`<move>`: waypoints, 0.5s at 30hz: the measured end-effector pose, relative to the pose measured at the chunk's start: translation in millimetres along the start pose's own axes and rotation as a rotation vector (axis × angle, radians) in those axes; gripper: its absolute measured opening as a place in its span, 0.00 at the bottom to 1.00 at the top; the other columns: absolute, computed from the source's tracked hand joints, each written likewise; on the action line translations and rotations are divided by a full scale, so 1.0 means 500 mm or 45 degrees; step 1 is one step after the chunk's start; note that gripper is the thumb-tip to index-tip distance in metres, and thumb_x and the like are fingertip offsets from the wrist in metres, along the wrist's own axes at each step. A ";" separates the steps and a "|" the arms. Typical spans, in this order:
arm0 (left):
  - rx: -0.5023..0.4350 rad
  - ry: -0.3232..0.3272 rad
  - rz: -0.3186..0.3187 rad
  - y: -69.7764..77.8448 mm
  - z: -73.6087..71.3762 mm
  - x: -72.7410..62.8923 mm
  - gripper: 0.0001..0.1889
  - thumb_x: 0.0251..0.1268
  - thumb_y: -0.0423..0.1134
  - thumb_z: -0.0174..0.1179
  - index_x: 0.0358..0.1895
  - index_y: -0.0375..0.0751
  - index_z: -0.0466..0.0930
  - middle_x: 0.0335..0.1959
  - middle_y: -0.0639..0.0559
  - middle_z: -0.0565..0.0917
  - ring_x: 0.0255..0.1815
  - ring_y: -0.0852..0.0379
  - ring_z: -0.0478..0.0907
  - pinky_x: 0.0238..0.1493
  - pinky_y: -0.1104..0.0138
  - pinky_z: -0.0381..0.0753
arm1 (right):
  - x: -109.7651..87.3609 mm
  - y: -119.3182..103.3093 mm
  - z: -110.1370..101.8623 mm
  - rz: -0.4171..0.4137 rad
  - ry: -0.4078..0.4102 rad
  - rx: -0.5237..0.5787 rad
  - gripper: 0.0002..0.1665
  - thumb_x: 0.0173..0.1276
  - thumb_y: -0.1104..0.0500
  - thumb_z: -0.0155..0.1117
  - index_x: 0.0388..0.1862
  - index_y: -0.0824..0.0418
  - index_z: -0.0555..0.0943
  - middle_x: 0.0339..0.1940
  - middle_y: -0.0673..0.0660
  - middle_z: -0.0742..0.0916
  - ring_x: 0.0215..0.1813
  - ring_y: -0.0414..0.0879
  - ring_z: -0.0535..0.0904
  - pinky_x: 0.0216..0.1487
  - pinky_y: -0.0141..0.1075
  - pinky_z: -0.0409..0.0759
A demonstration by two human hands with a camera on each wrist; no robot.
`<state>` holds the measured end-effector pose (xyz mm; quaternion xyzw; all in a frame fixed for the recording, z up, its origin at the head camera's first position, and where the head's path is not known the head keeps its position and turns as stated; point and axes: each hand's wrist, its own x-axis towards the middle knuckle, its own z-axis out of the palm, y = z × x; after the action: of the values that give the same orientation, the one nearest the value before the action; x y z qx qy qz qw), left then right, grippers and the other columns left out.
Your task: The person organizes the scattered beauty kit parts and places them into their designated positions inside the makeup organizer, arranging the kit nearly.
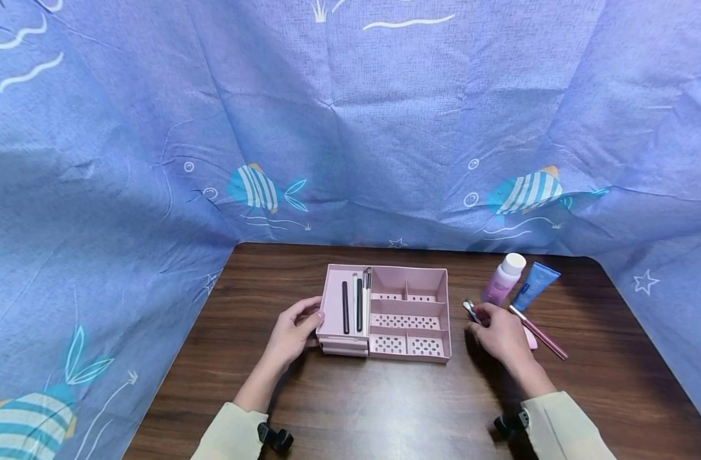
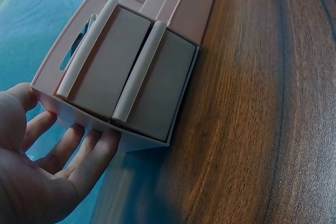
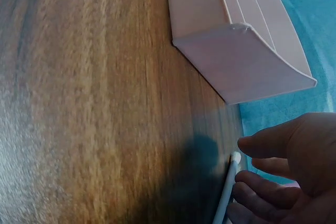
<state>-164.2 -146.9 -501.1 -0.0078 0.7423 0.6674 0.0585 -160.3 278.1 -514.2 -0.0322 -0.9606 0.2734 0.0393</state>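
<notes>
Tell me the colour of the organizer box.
Pale pink; the organizer box shows best in the head view.

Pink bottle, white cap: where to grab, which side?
Likely best round the body of the pink bottle, below the white cap, coming from the person's left: it looks upright and rounded, and the blue tube is close on its right.

Looking forward and down from the head, wide across table [image 1: 408,409] and curtain [image 1: 385,147], close on the drawers [image 2: 118,59] of the box [image 1: 333,299] from the left wrist, tilted near its opposite end from the right wrist, sharing the box throughout.
</notes>
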 end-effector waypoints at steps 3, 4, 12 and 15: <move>0.002 0.004 -0.006 0.001 0.000 0.000 0.20 0.73 0.33 0.62 0.66 0.43 0.80 0.58 0.37 0.80 0.47 0.54 0.82 0.35 0.54 0.92 | 0.000 0.000 0.005 -0.018 0.001 -0.010 0.19 0.62 0.57 0.73 0.49 0.65 0.87 0.36 0.61 0.90 0.39 0.57 0.85 0.36 0.50 0.80; 0.002 0.004 -0.009 0.002 0.000 0.000 0.20 0.73 0.34 0.62 0.66 0.44 0.80 0.57 0.37 0.81 0.47 0.54 0.82 0.36 0.54 0.92 | -0.001 -0.001 0.007 -0.023 0.004 -0.017 0.18 0.62 0.57 0.73 0.49 0.64 0.87 0.36 0.61 0.90 0.40 0.57 0.85 0.37 0.51 0.81; 0.017 -0.001 -0.010 0.006 0.000 -0.001 0.19 0.74 0.34 0.61 0.66 0.44 0.80 0.57 0.37 0.80 0.48 0.52 0.82 0.36 0.53 0.92 | 0.001 0.000 0.014 -0.015 -0.010 -0.080 0.14 0.61 0.59 0.71 0.45 0.62 0.90 0.36 0.61 0.91 0.41 0.62 0.85 0.36 0.54 0.80; 0.015 0.000 -0.011 0.005 0.000 -0.001 0.19 0.74 0.34 0.61 0.66 0.44 0.80 0.57 0.37 0.80 0.48 0.52 0.82 0.36 0.53 0.92 | 0.004 0.003 0.012 -0.022 -0.013 -0.105 0.13 0.61 0.60 0.71 0.45 0.61 0.90 0.35 0.60 0.90 0.41 0.63 0.85 0.34 0.54 0.79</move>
<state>-163.9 -146.8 -498.6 -0.0108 0.7463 0.6626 0.0616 -163.0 276.2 -519.9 -0.0240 -0.9715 0.2332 0.0355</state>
